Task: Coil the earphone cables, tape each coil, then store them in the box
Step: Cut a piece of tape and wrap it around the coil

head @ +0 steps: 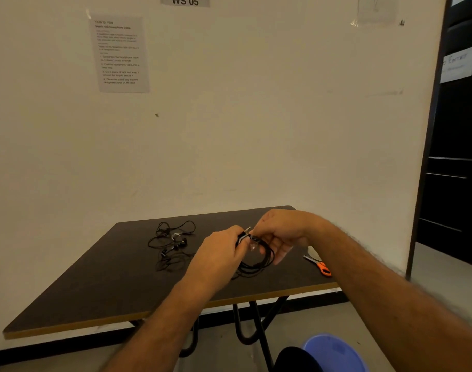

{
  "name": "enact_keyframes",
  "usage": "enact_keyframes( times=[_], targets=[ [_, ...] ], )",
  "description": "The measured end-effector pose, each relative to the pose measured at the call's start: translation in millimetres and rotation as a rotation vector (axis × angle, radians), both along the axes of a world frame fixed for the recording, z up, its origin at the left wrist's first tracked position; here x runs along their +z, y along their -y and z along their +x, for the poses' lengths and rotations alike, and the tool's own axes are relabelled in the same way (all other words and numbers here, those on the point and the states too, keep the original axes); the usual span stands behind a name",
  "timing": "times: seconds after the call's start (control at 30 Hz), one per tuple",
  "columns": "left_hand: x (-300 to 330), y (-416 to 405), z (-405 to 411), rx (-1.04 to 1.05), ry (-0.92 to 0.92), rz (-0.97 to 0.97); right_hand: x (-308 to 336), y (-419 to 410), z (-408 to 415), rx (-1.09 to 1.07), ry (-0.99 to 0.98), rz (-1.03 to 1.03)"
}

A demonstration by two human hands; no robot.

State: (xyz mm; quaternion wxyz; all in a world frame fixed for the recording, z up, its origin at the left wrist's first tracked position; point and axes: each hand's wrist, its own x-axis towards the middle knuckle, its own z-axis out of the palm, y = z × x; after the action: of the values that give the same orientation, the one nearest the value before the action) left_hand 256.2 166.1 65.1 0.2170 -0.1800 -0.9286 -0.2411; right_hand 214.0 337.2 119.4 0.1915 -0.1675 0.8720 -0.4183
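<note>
- My left hand (pixel 224 247): fingers curled round the top of the coiled earphone cable (pixel 259 260), held above the table (pixel 95 285).
- My right hand (pixel 279 234): pinching the same coil near its plug; a clear bit there looks like tape, though I cannot tell for sure.
- Coil in hand: wound; taping apparently under way, storing not yet done.
- Loose earphones (pixel 173 244): tangled on the table, well apart to the left; still to coil and tape.
- Scissors (pixel 319 265): orange-handled, lying to the right.
- Box: none in view.
</note>
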Motion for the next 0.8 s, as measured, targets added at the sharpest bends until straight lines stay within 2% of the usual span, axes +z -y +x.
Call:
enact_keyframes(
  times=[0.13, 0.33, 0.8],
  targets=[
    [-1.0, -0.8, -2.0, 0.051, -0.084, -0.039, -2.1, 1.7, -2.5, -0.006, 0.013, -0.022],
    [-2.7, -1.5, -2.8, 0.064, -0.142, 0.034, -2.3, 3.0, -4.0, -0.005, -0.003, -0.052],
    [-5.2, 0.2, -5.6, -0.023, -0.07, 0.226, -1.6, 3.0, -3.1, -0.018, -0.09, 0.018]
  ],
)
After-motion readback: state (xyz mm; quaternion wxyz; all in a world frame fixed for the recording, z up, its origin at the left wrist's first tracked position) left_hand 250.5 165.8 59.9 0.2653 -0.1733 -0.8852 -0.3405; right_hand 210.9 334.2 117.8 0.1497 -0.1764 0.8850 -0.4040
